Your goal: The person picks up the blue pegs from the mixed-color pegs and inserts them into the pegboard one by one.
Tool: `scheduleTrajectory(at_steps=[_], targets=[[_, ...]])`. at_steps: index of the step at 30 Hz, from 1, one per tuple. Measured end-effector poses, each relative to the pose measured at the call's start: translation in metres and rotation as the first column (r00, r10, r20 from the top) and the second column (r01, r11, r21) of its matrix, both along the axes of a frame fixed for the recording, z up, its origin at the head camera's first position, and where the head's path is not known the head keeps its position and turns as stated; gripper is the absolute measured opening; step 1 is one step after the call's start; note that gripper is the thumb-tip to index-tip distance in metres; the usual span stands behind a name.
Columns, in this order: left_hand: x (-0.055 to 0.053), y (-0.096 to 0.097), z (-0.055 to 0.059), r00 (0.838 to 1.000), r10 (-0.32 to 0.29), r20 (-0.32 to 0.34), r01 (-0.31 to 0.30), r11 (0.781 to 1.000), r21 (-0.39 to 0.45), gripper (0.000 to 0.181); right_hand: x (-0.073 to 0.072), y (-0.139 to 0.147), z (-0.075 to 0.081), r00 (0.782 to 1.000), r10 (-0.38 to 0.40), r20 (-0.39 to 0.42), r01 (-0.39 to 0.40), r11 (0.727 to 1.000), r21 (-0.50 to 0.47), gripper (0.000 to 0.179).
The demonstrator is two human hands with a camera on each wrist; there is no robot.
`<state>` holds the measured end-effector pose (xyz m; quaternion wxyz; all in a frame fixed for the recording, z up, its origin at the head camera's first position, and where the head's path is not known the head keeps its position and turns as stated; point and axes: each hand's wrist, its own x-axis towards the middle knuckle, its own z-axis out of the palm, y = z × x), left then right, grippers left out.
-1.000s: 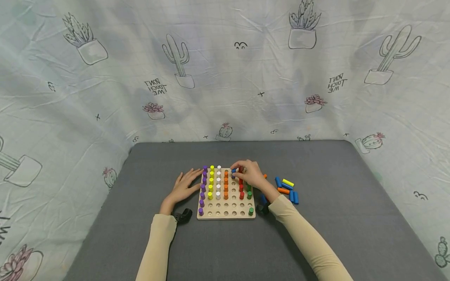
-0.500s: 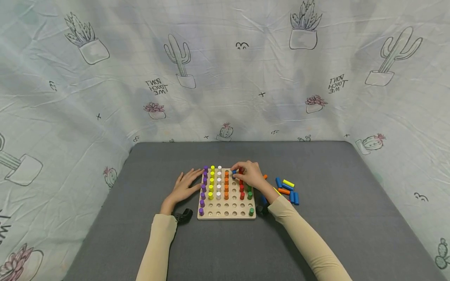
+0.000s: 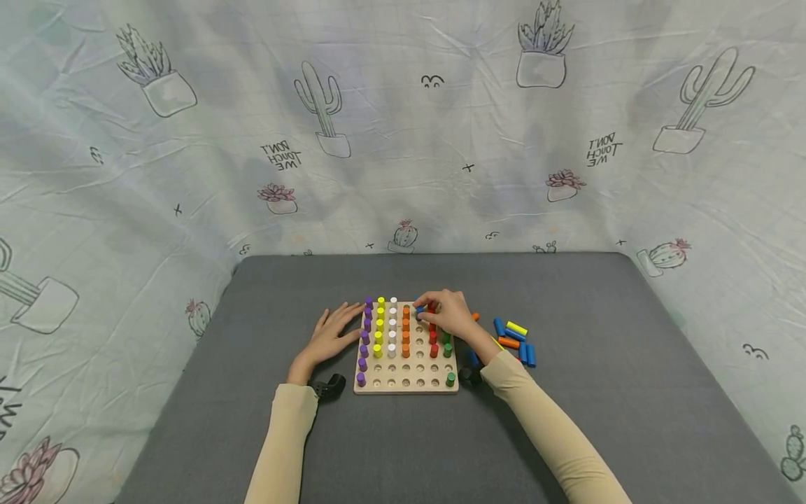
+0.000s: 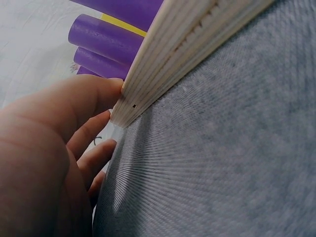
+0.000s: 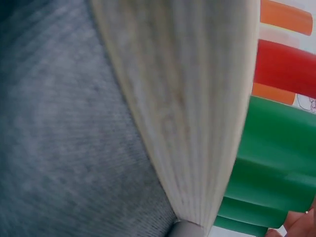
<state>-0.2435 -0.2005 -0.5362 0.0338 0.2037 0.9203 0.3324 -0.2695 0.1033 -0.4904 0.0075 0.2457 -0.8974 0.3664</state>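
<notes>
A wooden pegboard (image 3: 406,388) stands on the table with upright pegs in colour columns: purple (image 3: 364,337), yellow (image 3: 379,325), white (image 3: 392,337), orange (image 3: 406,337), red (image 3: 433,337) and green (image 3: 448,351). My right hand (image 3: 450,313) reaches over the red and green columns and pinches a blue peg (image 3: 419,315) at the far part of the column between orange and red. Spread flat at the board's left side, my left hand (image 3: 327,341) touches the wooden edge (image 4: 163,54) with its fingertips. The right wrist view shows green pegs (image 5: 276,133) and a bit of fingertip.
Right of the board lie loose pegs, among them blue (image 3: 527,355), yellow (image 3: 516,327) and orange (image 3: 508,342) ones, some partly behind the right forearm. Empty holes run along the near rows. A printed cloth (image 3: 403,126) hangs behind the grey table (image 3: 378,448).
My right hand and forearm have shifted very slightly, baring more of a loose yellow peg beside the sleeve. The pinch on the blue peg continues. My left hand has stayed in place.
</notes>
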Motion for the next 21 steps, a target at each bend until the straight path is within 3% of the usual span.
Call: scheduleTrajectory(at_steps=[12,21], targets=[[0.001,0.0,-0.001,1.0,0.006,-0.004,-0.006,1.0,-0.004,0.059,0.002,0.004,0.001,1.0,0.006,-0.004,-0.006,0.999,-0.038,0.018],[0.001,0.0,-0.001,1.0,0.011,-0.004,-0.011,1.0,-0.003,0.058,0.005,0.012,0.002,0.999,-0.05,0.018,0.051,0.996,-0.075,0.017]])
